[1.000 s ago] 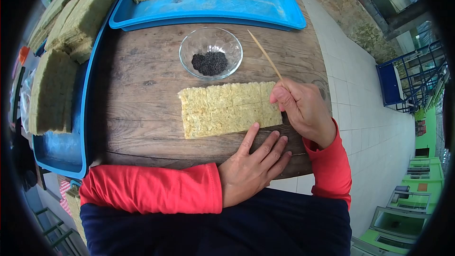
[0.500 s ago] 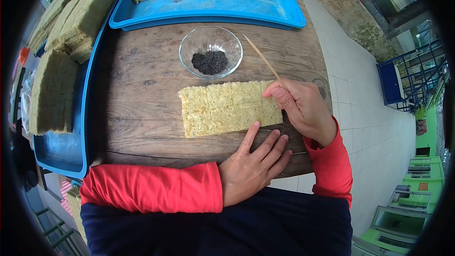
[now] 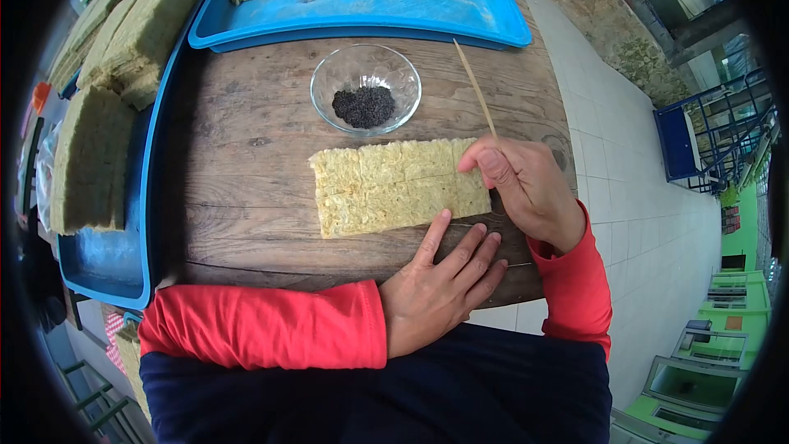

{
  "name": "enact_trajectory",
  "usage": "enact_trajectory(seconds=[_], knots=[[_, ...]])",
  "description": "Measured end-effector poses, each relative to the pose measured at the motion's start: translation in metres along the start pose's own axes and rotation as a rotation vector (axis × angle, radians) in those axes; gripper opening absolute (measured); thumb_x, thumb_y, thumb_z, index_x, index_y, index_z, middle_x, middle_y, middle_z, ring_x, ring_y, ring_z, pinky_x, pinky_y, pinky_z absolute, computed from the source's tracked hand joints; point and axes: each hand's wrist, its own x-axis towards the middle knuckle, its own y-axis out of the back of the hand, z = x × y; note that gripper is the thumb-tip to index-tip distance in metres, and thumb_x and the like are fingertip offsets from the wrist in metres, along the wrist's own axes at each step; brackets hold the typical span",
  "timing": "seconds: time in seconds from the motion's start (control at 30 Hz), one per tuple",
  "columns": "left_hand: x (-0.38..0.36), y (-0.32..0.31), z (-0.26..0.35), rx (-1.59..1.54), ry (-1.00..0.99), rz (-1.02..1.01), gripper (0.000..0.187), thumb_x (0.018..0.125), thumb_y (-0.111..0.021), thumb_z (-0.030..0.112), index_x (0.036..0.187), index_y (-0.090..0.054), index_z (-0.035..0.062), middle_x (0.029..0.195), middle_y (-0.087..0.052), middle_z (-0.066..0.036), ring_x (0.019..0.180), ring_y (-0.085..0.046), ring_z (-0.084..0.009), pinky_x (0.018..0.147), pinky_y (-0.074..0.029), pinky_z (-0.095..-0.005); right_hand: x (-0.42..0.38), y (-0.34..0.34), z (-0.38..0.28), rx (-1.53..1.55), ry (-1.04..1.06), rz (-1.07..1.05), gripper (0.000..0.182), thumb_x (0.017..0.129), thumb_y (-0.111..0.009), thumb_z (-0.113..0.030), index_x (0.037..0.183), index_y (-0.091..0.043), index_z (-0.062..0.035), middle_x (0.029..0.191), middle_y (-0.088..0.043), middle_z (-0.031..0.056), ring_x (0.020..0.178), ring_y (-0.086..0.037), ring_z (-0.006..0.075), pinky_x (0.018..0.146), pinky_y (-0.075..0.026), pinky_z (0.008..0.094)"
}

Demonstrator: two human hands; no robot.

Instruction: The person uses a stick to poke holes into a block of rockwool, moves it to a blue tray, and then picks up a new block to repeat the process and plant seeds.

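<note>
Resting flat at the near surface (image 3: 246, 222) edge, the left hand (image 3: 436, 292) is open, one fingertip touching the scored fibrous slab (image 3: 394, 187). The right hand (image 3: 526, 189) pinches a thin stick (image 3: 475, 86) at the slab's right end; its tip is hidden. A jerk might tear the slab or tip the seed bowl (image 3: 366, 90) beyond.
</note>
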Motion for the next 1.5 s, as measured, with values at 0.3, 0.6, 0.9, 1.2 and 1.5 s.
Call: enact_trajectory(seconds=[0.3, 0.6, 0.9, 1.2, 1.5], knots=[[0.000, 0.000, 0.000, -0.009, 0.002, -0.007, 0.078, 0.069, -0.066, 0.046, 0.134, -0.040, 0.0134, 0.140, -0.036, -0.012, 0.132, -0.032, -0.0279, 0.105, -0.017, -0.0646, 0.000, 0.000, 0.001, 0.002, -0.001, -0.007, 0.046, 0.098, -0.037, -0.036, 0.085, -0.061, 0.0007, 0.061, -0.052, 0.0094, 0.055, -0.051, 0.0176, 0.053, -0.041, 0.0292], [0.000, -0.001, 0.001, 0.001, 0.007, 0.001, 0.078, 0.068, -0.067, 0.047, 0.134, -0.040, 0.0139, 0.140, -0.037, -0.011, 0.132, -0.032, -0.0273, 0.105, -0.016, -0.0648, -0.001, 0.002, -0.006, 0.036, 0.049, 0.099, 0.040, 0.097, -0.041, -0.033, 0.081, -0.058, -0.0005, 0.066, -0.055, 0.0134, 0.058, -0.055, 0.0299, 0.055, -0.042, 0.0349], [0.000, 0.000, 0.001, 0.000, 0.006, -0.002, 0.078, 0.068, -0.066, 0.047, 0.134, -0.040, 0.0139, 0.141, -0.036, -0.011, 0.132, -0.032, -0.0268, 0.105, -0.017, -0.0647, -0.015, 0.012, -0.017, 0.231, 0.064, 0.152, 0.057, 0.097, -0.032, -0.046, 0.070, -0.052, -0.0004, 0.060, -0.050, 0.0072, 0.054, -0.051, 0.0187, 0.051, -0.038, 0.0294], [0.000, 0.000, 0.001, -0.016, 0.011, 0.002, 0.079, 0.067, -0.068, 0.047, 0.134, -0.041, 0.0147, 0.141, -0.037, -0.010, 0.131, -0.033, -0.0261, 0.105, -0.017, -0.0646, -0.022, 0.009, -0.011, 0.409, -0.158, 0.163, 0.043, 0.097, -0.042, -0.036, 0.081, -0.059, 0.0001, 0.069, -0.054, 0.0023, 0.061, -0.051, 0.0089, 0.048, -0.039, 0.0207], [0.000, 0.002, 0.001, -0.031, 0.013, -0.019, 0.079, 0.066, -0.068, 0.047, 0.134, -0.041, 0.0158, 0.140, -0.037, -0.010, 0.130, -0.034, -0.0259, 0.104, -0.018, -0.0645, -0.019, 0.008, -0.007, 0.412, -0.195, 0.178, 0.017, 0.094, -0.049, -0.011, 0.091, -0.060, 0.0014, 0.087, -0.057, 0.0047, 0.070, -0.055, 0.0084, 0.053, -0.046, 0.0191]])
